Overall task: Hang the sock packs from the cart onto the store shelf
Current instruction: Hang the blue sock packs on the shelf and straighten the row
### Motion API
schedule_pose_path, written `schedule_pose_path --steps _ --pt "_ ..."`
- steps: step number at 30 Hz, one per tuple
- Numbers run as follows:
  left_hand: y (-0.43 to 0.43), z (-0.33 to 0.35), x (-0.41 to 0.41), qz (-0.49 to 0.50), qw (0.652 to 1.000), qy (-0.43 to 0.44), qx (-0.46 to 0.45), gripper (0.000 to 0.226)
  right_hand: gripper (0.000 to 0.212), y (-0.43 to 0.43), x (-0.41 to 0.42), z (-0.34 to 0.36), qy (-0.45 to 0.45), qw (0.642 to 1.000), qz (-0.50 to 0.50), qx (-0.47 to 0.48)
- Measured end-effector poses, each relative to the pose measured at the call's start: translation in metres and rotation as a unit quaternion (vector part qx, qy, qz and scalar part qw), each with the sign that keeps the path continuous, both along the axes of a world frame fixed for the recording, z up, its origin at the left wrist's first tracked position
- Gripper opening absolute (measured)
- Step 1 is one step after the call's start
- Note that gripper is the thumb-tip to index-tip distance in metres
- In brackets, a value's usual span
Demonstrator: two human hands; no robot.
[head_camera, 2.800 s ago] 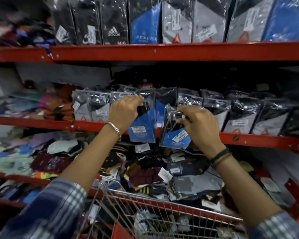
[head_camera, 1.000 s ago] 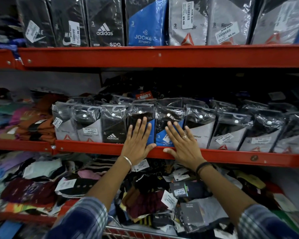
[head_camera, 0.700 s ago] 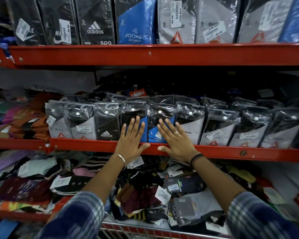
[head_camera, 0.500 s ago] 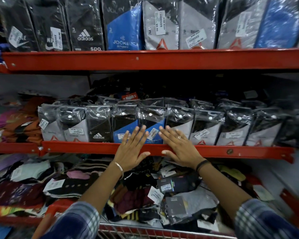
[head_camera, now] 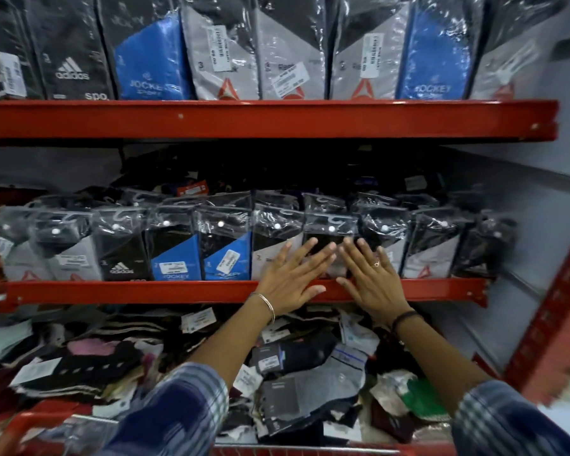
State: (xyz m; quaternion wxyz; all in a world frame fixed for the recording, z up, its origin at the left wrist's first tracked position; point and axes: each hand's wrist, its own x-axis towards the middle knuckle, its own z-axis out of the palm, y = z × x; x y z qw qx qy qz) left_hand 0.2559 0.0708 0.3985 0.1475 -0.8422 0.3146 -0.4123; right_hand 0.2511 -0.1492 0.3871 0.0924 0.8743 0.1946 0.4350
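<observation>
A row of clear-wrapped sock packs (head_camera: 226, 245) stands upright along the middle red shelf (head_camera: 145, 291). Two blue-and-black packs sit left of centre; grey-and-black ones fill the rest. My left hand (head_camera: 292, 279) lies flat with fingers spread against a grey pack (head_camera: 273, 240), its palm over the shelf lip. My right hand (head_camera: 371, 279) presses flat on the neighbouring packs, wearing a ring. Neither hand holds anything. The red rim of the cart (head_camera: 297, 450) shows at the bottom edge; its contents are hidden.
The upper red shelf (head_camera: 277, 118) carries taller sock packs (head_camera: 152, 57). Below the middle shelf lies a loose heap of socks with tags (head_camera: 297, 366). A red upright post (head_camera: 553, 317) and a grey wall close off the right side.
Both hands went from holding blue packs to pressing flat on the row, then slid rightward from the blue packs to the grey ones. The camera view also shifted right.
</observation>
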Motion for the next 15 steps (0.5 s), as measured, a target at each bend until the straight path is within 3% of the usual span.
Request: schedule_pose_path --steps 8,15 --pt "-0.018 -0.009 0.021 0.02 0.999 0.008 -0.026 0.067 0.078 -0.012 0.024 -0.004 0.029 0.999 0.043 0.011" --pt "-0.025 -0.014 0.021 0.034 0.999 0.013 -0.04 0.06 0.074 -0.01 0.032 -0.003 0.049 0.997 0.053 0.021"
